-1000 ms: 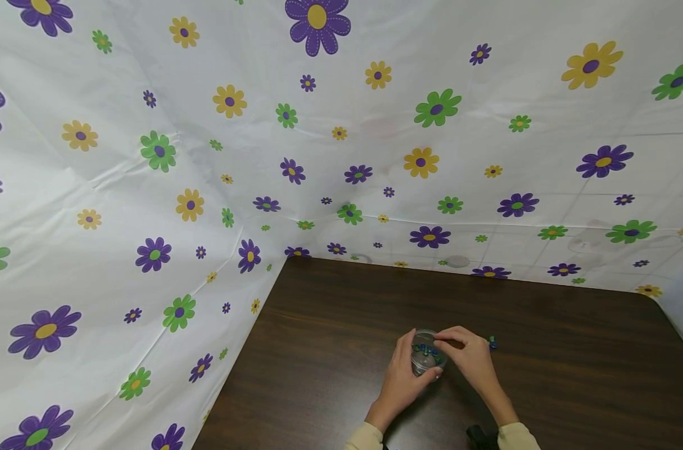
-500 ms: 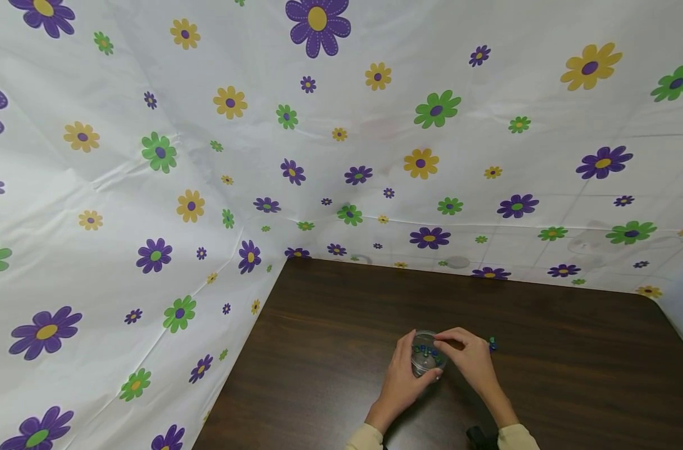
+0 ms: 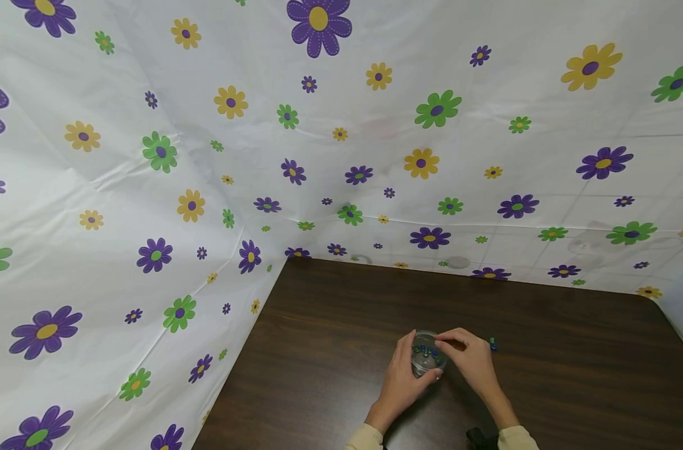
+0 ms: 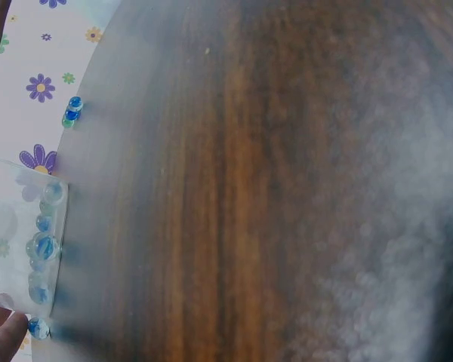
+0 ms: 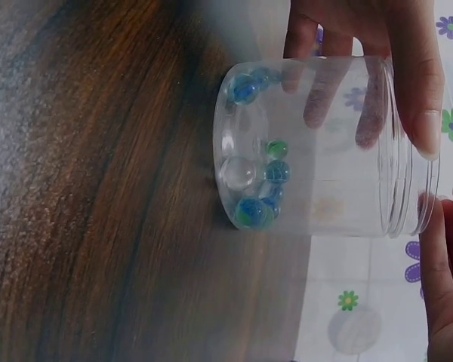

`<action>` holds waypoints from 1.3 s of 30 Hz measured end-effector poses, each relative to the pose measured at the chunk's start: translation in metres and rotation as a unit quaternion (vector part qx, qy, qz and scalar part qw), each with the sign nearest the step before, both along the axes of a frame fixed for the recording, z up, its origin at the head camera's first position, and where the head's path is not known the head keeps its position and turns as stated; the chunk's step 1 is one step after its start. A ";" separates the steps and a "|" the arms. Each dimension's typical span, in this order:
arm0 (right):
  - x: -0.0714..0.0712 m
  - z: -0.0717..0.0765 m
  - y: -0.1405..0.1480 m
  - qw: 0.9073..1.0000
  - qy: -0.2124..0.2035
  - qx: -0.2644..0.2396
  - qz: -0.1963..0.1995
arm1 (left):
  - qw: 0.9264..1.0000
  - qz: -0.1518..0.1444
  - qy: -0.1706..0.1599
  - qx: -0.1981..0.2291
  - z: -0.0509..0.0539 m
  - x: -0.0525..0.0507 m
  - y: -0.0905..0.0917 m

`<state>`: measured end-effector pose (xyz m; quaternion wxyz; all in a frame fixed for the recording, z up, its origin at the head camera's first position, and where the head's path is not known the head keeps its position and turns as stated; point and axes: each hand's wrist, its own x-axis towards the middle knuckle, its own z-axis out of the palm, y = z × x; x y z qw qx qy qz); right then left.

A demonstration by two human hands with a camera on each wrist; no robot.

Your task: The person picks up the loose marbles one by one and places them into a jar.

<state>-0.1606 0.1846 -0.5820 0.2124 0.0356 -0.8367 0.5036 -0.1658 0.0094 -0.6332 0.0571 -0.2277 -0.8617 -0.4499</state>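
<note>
A clear plastic jar (image 3: 424, 353) stands on the dark table, with several blue, green and clear glass marbles (image 5: 253, 213) at its bottom. My left hand (image 3: 400, 381) grips the jar, fingers along the far left side and thumb near the front. In the right wrist view the left thumb (image 5: 426, 136) lies on the jar's rim. My right hand (image 3: 476, 362) pinches the rim at the upper right, with thumb and forefinger close together. A blue marble (image 4: 38, 327) shows at the jar's edge beside the left fingertips; whether it is inside cannot be told.
A few loose blue and green marbles (image 3: 493, 344) sit on the table right of the right hand. The brown wooden table (image 3: 319, 350) meets a flowered white sheet (image 3: 341, 156) at the back and left.
</note>
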 end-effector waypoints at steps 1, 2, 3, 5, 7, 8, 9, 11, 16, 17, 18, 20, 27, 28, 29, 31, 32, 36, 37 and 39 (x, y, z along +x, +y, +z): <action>0.000 0.000 0.000 1.000 0.002 0.000 -0.005 | 1.000 0.000 0.000 0.001 0.000 0.000 0.000; 0.001 0.001 0.001 1.000 0.003 0.000 -0.011 | 1.000 0.000 0.001 0.001 0.000 0.000 0.000; 0.001 0.001 0.001 1.000 0.003 0.001 -0.017 | 1.000 0.001 0.001 0.001 0.000 0.000 0.000; 0.003 0.001 0.003 0.999 0.002 0.004 -0.032 | 1.000 0.002 0.002 0.001 -0.001 0.000 0.000; 0.004 0.001 0.007 0.998 -0.003 0.007 -0.055 | 1.000 0.003 0.007 0.001 0.000 0.000 0.000; 0.005 0.001 0.009 0.998 -0.006 0.009 -0.069 | 1.000 0.004 0.009 -0.001 0.000 0.000 0.001; 0.006 0.000 0.011 0.996 -0.010 0.011 -0.084 | 1.000 0.004 0.010 -0.002 0.000 0.000 0.001; 0.007 -0.001 0.017 0.993 -0.016 0.012 -0.114 | 1.000 0.006 0.013 -0.005 0.000 0.001 0.001; 0.011 -0.004 0.037 0.986 -0.035 0.006 -0.165 | 1.000 0.012 0.008 -0.003 0.000 0.001 0.001; 0.012 -0.004 0.040 0.984 -0.039 0.005 -0.171 | 1.000 0.013 0.007 -0.002 -0.001 0.000 0.001; 0.013 -0.005 0.044 0.983 -0.040 0.007 -0.177 | 1.000 0.013 0.004 0.000 -0.001 0.000 0.001; 0.016 -0.007 0.051 0.981 -0.042 0.022 -0.190 | 1.000 0.014 0.002 0.001 -0.001 0.000 0.002; 0.025 -0.019 0.071 0.972 -0.071 0.090 -0.207 | 1.000 0.011 -0.005 0.001 0.000 0.000 0.003; 0.026 -0.021 0.073 0.972 -0.075 0.097 -0.202 | 1.000 0.012 -0.005 0.000 0.000 0.000 0.002; 0.026 -0.023 0.074 0.972 -0.080 0.102 -0.197 | 1.000 0.012 -0.004 -0.001 0.000 0.000 0.002; 0.027 -0.027 0.076 0.972 -0.087 0.108 -0.190 | 1.000 0.013 0.000 -0.003 0.000 0.000 0.002; 0.027 -0.029 0.077 0.972 -0.090 0.110 -0.187 | 1.000 0.013 0.001 -0.004 0.000 0.000 0.002; 0.027 -0.033 0.078 0.973 -0.100 0.106 -0.181 | 1.000 0.010 0.005 -0.008 0.001 0.000 0.001; 0.027 -0.034 0.078 0.973 -0.101 0.107 -0.180 | 1.000 0.009 0.005 -0.007 0.001 0.000 0.001; 0.027 -0.035 0.078 0.974 -0.100 0.104 -0.177 | 1.000 0.009 0.006 -0.008 0.002 0.001 0.001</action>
